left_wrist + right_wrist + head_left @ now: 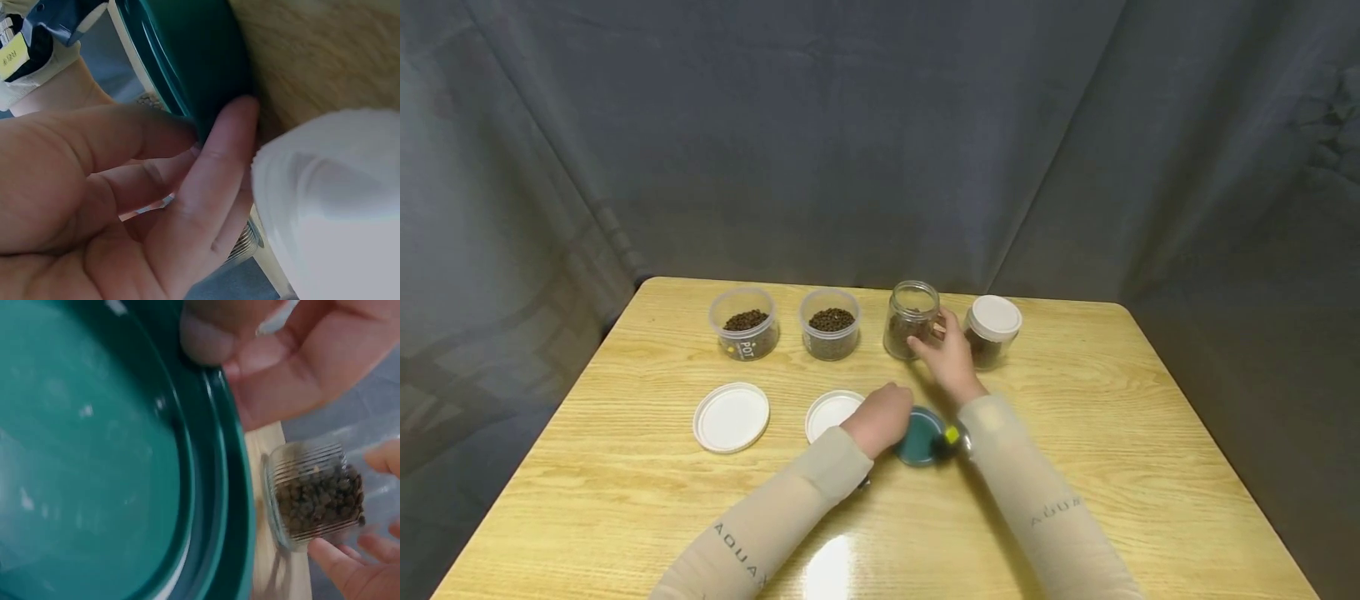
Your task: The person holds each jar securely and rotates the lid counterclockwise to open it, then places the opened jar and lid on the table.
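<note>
My left hand [882, 417] pinches the edge of a round green lid [919, 442] between thumb and fingers, as the left wrist view shows. The lid stands tilted there, its rim grooves facing the right wrist camera. At the back, my right hand [952, 362] holds an uncovered glass jar [897, 337] from its right side, thumb in front. Dark brown pellets [315, 503] lie inside this jar, seen through its ribbed wall. Just left of the green lid, partly behind my left hand, lies a white lid [831, 410].
Right of the held jar stands another jar with a white lid [997, 317]. Two open plastic tubs, one left [752, 342] and one nearer the middle [829, 343], hold brown pellets. A second white lid [732, 418] lies front left. Grey curtains surround the wooden table [1120, 400].
</note>
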{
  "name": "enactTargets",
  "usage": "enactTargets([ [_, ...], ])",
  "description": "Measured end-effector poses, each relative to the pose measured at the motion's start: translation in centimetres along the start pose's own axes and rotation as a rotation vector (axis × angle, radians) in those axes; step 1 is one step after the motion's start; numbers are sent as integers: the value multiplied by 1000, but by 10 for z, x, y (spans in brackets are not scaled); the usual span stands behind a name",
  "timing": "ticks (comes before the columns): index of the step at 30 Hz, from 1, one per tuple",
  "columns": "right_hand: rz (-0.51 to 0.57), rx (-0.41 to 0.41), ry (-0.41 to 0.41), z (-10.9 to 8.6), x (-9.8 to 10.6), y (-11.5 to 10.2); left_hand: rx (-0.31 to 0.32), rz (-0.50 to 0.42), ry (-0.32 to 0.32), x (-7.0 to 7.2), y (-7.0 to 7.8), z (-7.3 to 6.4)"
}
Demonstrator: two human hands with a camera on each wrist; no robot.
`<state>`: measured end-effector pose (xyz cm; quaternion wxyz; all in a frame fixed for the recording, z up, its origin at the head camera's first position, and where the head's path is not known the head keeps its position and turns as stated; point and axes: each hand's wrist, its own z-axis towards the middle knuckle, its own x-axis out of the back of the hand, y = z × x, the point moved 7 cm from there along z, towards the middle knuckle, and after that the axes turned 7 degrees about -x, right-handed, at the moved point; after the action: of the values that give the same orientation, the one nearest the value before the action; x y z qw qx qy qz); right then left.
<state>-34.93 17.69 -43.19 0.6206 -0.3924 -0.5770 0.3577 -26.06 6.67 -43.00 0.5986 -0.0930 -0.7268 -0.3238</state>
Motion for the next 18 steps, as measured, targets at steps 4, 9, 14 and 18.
enactTargets([
  [4,26,0,2,-7,4,-4,21,-14,-14,-1,-2,2],
  [9,95,3,-15,-20,18,-3,50,-61,-27,-1,-2,6],
  [14,70,61,-16,-31,37,0,26,-93,-10,3,2,9],
  [18,34,83,29,-37,54,10,-36,-109,74,9,10,17],
])
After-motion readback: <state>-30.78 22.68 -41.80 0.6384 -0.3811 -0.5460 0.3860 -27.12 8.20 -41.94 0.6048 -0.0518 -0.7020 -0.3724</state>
